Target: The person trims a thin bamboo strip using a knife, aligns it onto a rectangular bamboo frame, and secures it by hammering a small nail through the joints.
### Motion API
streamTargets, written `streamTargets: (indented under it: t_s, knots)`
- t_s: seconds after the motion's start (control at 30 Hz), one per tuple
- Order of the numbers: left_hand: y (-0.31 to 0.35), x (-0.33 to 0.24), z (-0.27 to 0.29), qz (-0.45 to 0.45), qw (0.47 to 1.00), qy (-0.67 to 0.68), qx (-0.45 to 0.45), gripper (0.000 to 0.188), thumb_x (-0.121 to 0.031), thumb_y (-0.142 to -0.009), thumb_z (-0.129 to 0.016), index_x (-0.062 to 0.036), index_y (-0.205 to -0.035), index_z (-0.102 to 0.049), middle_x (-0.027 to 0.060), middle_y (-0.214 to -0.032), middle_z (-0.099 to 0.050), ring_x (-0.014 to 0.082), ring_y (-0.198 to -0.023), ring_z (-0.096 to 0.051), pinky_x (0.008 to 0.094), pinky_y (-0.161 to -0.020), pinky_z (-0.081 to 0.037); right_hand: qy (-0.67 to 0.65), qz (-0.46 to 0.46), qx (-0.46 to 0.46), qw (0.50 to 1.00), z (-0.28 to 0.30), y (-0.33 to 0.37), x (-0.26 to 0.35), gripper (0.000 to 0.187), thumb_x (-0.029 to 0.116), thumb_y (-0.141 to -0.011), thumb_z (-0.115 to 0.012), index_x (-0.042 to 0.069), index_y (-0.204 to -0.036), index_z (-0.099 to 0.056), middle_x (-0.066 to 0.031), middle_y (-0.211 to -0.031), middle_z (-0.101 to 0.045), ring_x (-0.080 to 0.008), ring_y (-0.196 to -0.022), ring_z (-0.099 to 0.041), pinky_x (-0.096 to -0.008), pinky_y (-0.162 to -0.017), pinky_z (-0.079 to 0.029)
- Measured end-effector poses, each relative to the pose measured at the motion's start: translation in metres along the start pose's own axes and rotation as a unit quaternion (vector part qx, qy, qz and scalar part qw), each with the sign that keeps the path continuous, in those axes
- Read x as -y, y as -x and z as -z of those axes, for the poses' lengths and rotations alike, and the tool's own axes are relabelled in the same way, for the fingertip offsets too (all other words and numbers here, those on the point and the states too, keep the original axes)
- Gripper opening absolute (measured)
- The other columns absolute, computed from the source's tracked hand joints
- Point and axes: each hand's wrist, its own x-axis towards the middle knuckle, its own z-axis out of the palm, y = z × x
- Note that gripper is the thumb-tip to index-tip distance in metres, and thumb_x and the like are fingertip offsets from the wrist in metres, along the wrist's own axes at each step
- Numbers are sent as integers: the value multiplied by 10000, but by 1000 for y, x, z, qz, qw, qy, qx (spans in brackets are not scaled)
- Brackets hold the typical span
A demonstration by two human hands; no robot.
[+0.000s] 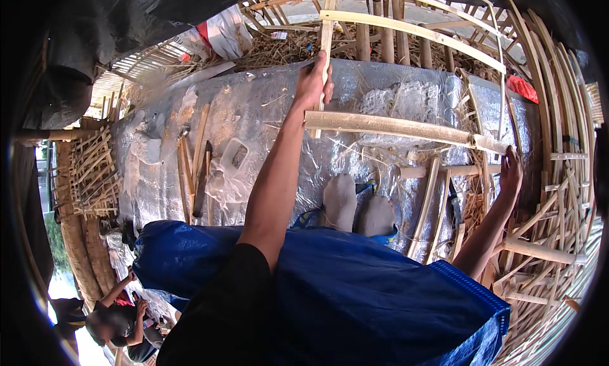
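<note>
A rectangular frame of split bamboo strips [393,124] is held up in front of me, above the silver sheet. My left hand [311,87] is closed round the frame's left side strip, between two crosswise strips. At the near right corner, my right hand [512,168] grips the frame where the near crosswise strip meets a thin side strip. The far end of the frame reaches the top edge of the view. A blue plastic sheet [355,290] covers my lap, and my feet in pale socks [339,201] show beyond it.
Silver foil sheeting [273,150] covers the ground. Left lie a dark-bladed knife [203,182], bamboo sticks [185,166] and a clear plastic tub [235,155]. Slatted bamboo frames [561,125] stack at right. Loose strips [424,207] lie near my feet. Another person [117,321] sits lower left.
</note>
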Motion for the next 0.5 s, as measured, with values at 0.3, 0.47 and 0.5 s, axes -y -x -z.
streamTargets:
  t_s: [0.3, 0.47, 0.5]
  knots:
    - [-4, 13, -2, 1, 1000, -17, 21, 583, -641, -925, -508, -69, -813, -506, 14, -488, -420, 120, -370, -412, 286, -335, -328, 82, 14, 46, 995, 40, -23, -26, 384, 142, -955, -617, 32, -1313, -533, -88, -1249, -603, -199, -1078, -604, -313, -901, -498]
    - [-2, 13, 2, 1, 999, -32, 18, 581, -648, -919, -513, -75, -821, -523, 12, -504, -438, 117, -378, -427, 281, -344, -350, -28, -53, 34, 998, 21, -10, -25, 338, 155, -972, -595, 57, -1289, -525, -77, -1200, -615, -184, -1118, -586, -316, -948, -482]
    - [-3, 14, 2, 0, 999, -31, 20, 581, -648, -919, -513, -75, -821, -523, 12, -504, -438, 117, -378, -427, 281, -344, -350, -28, -52, 33, 998, 22, -9, -25, 338, 155, -972, -595, 57, -1289, -525, -77, -1200, -615, -184, -1118, -586, -316, -948, -482]
